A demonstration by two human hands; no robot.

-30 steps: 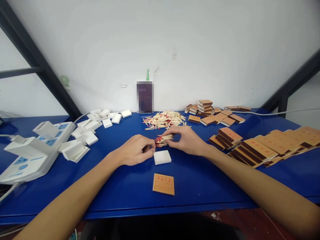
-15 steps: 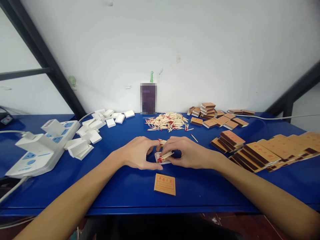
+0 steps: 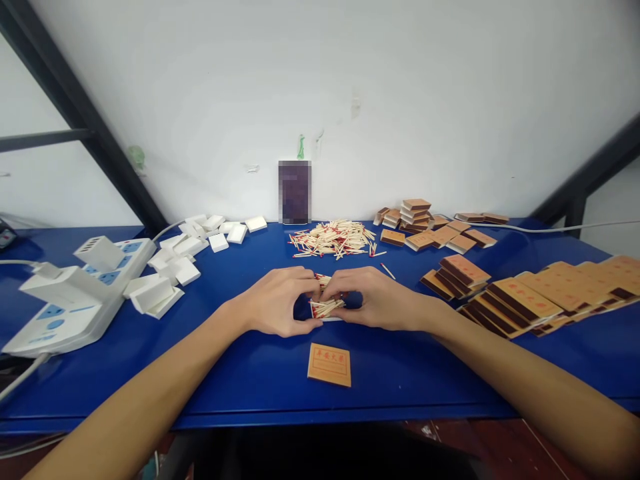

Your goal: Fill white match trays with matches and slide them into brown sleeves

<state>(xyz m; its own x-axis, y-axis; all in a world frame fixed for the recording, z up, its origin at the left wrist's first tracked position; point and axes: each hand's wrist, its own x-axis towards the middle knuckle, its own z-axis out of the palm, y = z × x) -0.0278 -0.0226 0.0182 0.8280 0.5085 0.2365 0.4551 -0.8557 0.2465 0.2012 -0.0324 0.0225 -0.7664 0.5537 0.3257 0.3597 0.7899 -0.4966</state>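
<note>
- Underneath: glossy blue tabletop.
- Left hand and right hand, curled at opposite ends of small white cardboard tray; cannot tell whether gripping.
- Red-tipped wooden matches, slanting upward half a second ago, now flatter inside: seemingly loaded.

Small white open tray, red-tipped matches inside, heads leftward, tan printed matchbox sleeve flat in front

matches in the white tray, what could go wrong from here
Matches could spill over the edge of the white tray, with the left hand and right hand crowded close around it. The loose match lying apart from the pile might be overlooked or brushed away.
</note>
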